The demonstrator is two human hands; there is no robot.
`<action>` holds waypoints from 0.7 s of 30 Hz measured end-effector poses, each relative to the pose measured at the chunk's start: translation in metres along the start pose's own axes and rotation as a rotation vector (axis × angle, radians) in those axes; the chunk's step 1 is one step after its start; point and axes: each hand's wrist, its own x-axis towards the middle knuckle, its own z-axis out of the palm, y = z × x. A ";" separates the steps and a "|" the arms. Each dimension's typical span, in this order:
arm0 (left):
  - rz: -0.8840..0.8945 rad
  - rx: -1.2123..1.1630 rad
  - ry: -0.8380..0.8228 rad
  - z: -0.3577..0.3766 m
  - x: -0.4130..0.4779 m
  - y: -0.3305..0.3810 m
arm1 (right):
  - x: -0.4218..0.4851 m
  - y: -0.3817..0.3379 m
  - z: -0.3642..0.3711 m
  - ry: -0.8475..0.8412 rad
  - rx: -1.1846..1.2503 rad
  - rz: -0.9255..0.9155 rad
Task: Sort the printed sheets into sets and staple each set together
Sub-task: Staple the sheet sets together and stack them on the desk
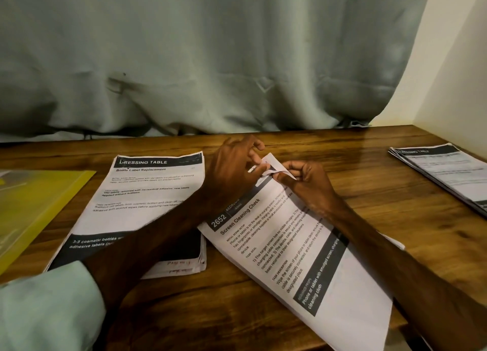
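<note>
1. Two stacks are partly hidden: the left forearm (163, 232) crosses the "Dressing Table" stack (147, 192), and the frame edge cuts the far-right stack (448, 171).
2. The left hand (234, 166) and right hand (311, 187), fingers (303, 170) curled, pinch the folded top corner of the "Screen Cleaning Check" set (290, 250), which lies slantwise on the bench (369, 153).
</note>
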 end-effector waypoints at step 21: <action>0.405 0.327 0.147 0.007 -0.006 -0.005 | -0.002 -0.003 0.002 0.006 0.032 0.029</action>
